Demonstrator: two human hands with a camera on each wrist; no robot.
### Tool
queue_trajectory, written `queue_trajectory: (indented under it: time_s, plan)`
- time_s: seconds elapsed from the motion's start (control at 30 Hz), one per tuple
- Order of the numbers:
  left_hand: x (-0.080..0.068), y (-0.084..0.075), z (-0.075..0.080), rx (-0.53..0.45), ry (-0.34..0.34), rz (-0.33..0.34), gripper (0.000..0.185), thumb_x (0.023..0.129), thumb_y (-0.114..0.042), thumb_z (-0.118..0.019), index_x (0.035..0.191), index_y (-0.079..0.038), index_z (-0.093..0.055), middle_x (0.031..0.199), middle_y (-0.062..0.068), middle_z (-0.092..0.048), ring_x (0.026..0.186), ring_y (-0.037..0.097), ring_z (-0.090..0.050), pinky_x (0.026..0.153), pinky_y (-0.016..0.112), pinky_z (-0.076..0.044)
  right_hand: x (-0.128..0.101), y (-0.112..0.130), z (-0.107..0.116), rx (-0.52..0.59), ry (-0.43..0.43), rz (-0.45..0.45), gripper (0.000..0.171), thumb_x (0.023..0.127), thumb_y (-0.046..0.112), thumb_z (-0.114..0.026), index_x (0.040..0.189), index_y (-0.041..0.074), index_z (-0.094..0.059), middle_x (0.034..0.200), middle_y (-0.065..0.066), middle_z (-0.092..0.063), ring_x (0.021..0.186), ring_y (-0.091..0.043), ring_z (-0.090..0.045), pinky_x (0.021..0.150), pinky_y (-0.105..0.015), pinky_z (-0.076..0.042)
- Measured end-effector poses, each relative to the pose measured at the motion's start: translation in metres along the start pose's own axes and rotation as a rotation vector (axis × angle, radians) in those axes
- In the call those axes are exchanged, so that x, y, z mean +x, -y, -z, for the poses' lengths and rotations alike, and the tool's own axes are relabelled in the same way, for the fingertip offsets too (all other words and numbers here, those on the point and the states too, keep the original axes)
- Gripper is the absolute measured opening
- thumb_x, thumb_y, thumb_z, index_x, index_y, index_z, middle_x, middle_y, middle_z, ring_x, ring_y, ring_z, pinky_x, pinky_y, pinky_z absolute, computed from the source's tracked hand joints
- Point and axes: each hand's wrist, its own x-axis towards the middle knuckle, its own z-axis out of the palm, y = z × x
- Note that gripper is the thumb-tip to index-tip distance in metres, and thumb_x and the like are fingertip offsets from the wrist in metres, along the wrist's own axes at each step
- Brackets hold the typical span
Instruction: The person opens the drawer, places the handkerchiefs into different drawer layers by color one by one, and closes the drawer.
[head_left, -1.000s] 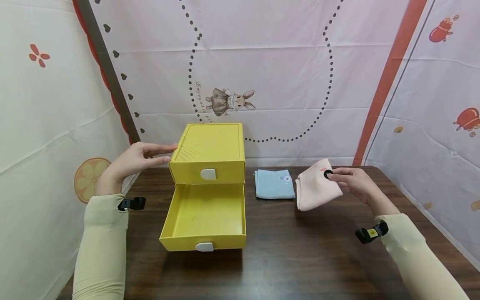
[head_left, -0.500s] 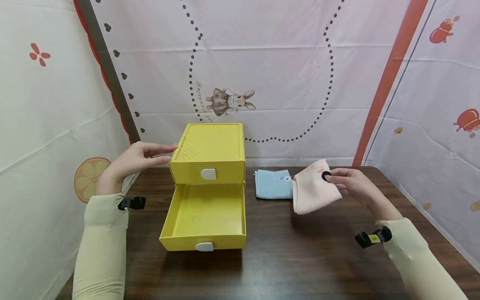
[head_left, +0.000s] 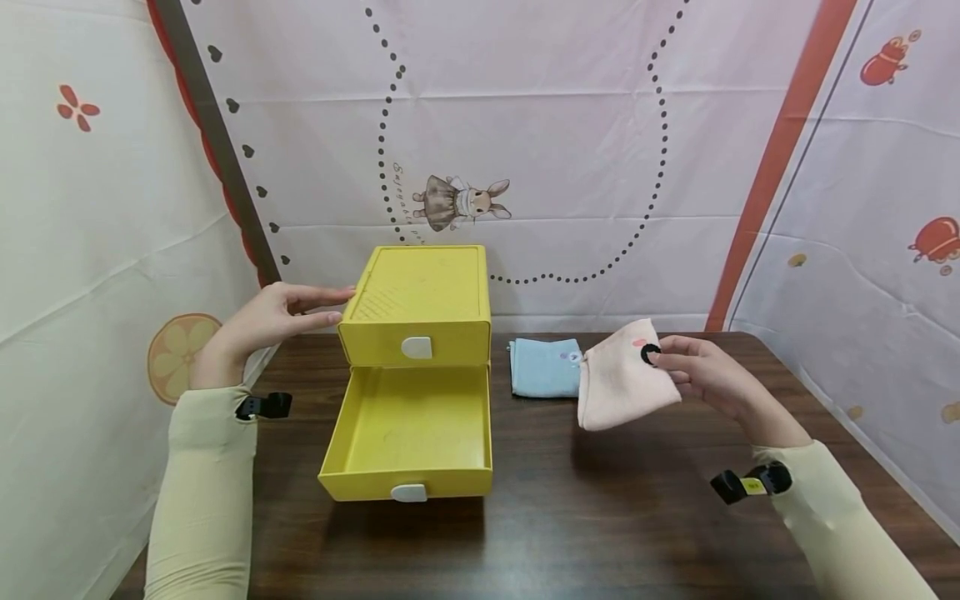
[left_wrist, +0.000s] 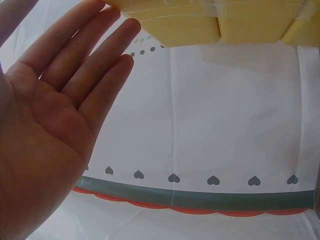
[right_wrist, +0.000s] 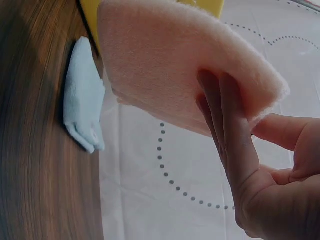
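A folded pink towel [head_left: 626,379] hangs tilted above the table, its right corner pinched between the thumb and fingers of my right hand [head_left: 705,375]. In the right wrist view the fingers lie under the pink towel [right_wrist: 155,65]. My left hand [head_left: 273,321] has its fingers straight, with the tips at the left side of a yellow two-drawer box [head_left: 423,287]. The box's lower drawer [head_left: 405,483] is pulled out and has nothing in it; the upper drawer [head_left: 375,346] is closed. In the left wrist view the left palm [left_wrist: 55,120] faces the camera.
A folded light blue towel [head_left: 543,371] lies on the dark wooden table [head_left: 555,533], right of the box; the pink towel overlaps its right edge in the head view. Patterned cloth [head_left: 570,167] hangs behind the table and at both sides.
My right hand has carried the pink towel slightly left, so it now overlaps the blue towel's edge in the head view. The left hand and the box have stayed put.
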Motion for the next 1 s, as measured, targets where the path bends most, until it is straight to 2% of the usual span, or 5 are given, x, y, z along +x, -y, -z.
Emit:
queue_trajectory:
  time_s: [0.23, 0.67, 1.0]
  plan:
    - [-0.001, 0.000, 0.000, -0.028, 0.002, -0.014, 0.041, 0.088, -0.040, -0.065, 0.129, -0.032, -0.060, 0.131, -0.008, -0.059, 0.115, 0.003, -0.055, 0.082, 0.015, -0.046, -0.003, 0.007, -0.007, 0.019, 0.041, -0.006, 0.022, 0.098, 0.021, -0.053, 0.113, 0.005, -0.047, 0.091, 0.006, -0.065, 0.082, -0.008, -0.067, 0.072, -0.029, -0.055]
    - [0.000, -0.001, 0.001, -0.052, 0.016, -0.016, 0.041, 0.088, -0.040, -0.066, 0.128, -0.033, -0.060, 0.132, -0.009, -0.058, 0.123, 0.017, -0.053, 0.083, 0.014, -0.045, -0.006, 0.018, -0.027, 0.138, 0.161, 0.030, 0.014, 0.099, 0.014, -0.050, 0.110, 0.007, -0.051, 0.094, 0.002, -0.067, 0.081, -0.008, -0.067, 0.069, -0.027, -0.055]
    - [0.000, -0.001, 0.000, -0.034, 0.007, -0.014, 0.041, 0.088, -0.041, -0.066, 0.128, -0.034, -0.060, 0.131, -0.009, -0.059, 0.119, 0.013, -0.054, 0.082, 0.015, -0.046, -0.006, 0.027, -0.037, 0.122, 0.199, 0.047, 0.023, 0.099, 0.016, -0.049, 0.116, 0.002, -0.045, 0.098, 0.001, -0.065, 0.085, -0.009, -0.067, 0.071, -0.027, -0.055]
